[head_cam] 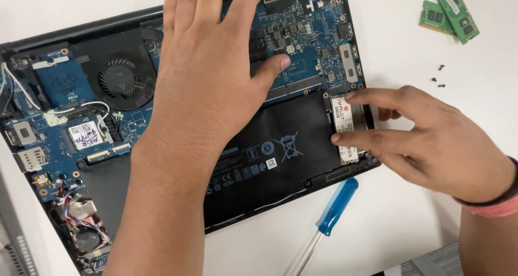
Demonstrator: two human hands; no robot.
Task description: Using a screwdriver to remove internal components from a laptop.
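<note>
The solid-state drive card [345, 130] sits in its slot at the right edge of the opened laptop [65, 163], just beside the black battery [280, 146]; it is a narrow strip whose long axis runs from the far side of the chassis toward you, one short end near the blue motherboard [307, 33] and the other near the laptop's front rim. A white label with a small red mark covers most of its top face. Your right hand [431, 141] reaches in from the right with fingers spread, one fingertip on the card's far end and another on its left edge lower down; you touch it rather than close on it. Your left hand [210, 76] lies flat and open across the middle of the laptop, palm down, thumb on the motherboard, holding nothing. On the battery, a row of white printed symbols includes a crossed-out bin mark. Left of your arm are the round cooling fan [121, 79] and a small card with a white, handwritten label [85, 135]. On the white table [399, 211], a blue-handled screwdriver [329, 216] lies near the laptop's front edge; two green memory modules [450, 14] and three small black screws [438, 76] lie well apart at upper right.
</note>
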